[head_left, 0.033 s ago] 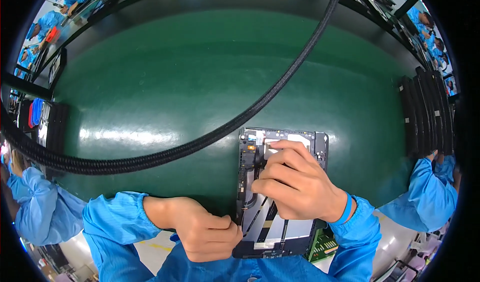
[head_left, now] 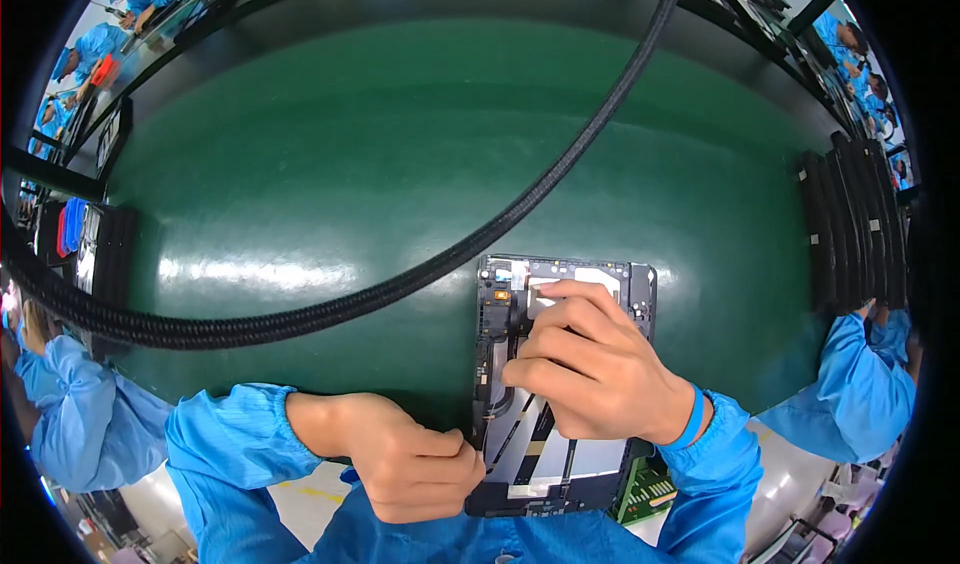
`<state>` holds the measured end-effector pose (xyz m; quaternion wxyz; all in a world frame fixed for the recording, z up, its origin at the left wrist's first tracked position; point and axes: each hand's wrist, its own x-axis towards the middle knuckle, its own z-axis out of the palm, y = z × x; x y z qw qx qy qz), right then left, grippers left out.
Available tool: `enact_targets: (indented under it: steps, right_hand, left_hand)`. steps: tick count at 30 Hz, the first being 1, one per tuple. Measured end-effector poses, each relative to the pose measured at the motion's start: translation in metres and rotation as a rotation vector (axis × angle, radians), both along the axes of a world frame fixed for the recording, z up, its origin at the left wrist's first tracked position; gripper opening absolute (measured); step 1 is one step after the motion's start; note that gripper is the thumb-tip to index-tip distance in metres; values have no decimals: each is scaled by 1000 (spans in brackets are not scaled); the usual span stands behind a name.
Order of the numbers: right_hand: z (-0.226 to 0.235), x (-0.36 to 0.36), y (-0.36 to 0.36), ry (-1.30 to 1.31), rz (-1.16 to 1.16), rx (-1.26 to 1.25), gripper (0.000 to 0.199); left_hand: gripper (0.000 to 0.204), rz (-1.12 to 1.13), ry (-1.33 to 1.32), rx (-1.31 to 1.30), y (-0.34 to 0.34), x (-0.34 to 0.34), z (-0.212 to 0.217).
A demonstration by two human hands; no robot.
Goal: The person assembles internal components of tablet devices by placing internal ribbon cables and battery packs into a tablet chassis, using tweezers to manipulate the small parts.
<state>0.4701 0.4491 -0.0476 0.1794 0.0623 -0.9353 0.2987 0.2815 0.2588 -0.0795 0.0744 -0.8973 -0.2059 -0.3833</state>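
Note:
An opened tablet (head_left: 600, 469) lies flat on the green mat (head_left: 400, 164) at the lower middle, its dark frame and silver insides facing up. My left hand (head_left: 410, 459) grips its lower left edge, fingers curled around the frame. My right hand (head_left: 590, 369) rests on top of it, with the fingertips pinched together on a small dark part (head_left: 518, 316) near the upper left corner. What lies under the palm is hidden. Both my sleeves are blue.
A thick black braided hose (head_left: 480, 239) arcs across the mat from upper right to far left. Dark trays stand stacked at the right (head_left: 850, 224) and left (head_left: 100, 254) edges. A green circuit board (head_left: 645, 489) lies by my right wrist. Other people's blue sleeves (head_left: 860, 384) flank me.

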Motion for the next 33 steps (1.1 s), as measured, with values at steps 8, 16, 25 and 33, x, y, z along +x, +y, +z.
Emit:
enact_targets:
  steps: [8,16,25,33]
  right_hand:
    - [3,2,-3,9,4,-29,25]
    - [2,5,-2,7,7,-33,24]
    - [-1,3,-4,18,-17,-60,25]
    - [-2,4,-3,22,-15,-61,25]
  left_hand:
    - [19,-13,42,-8,10,-9,3]
    - [20,62,119,51,14,-18,8]
    - [22,68,125,49,15,-20,10]
    - [24,103,133,59,13,-19,8]
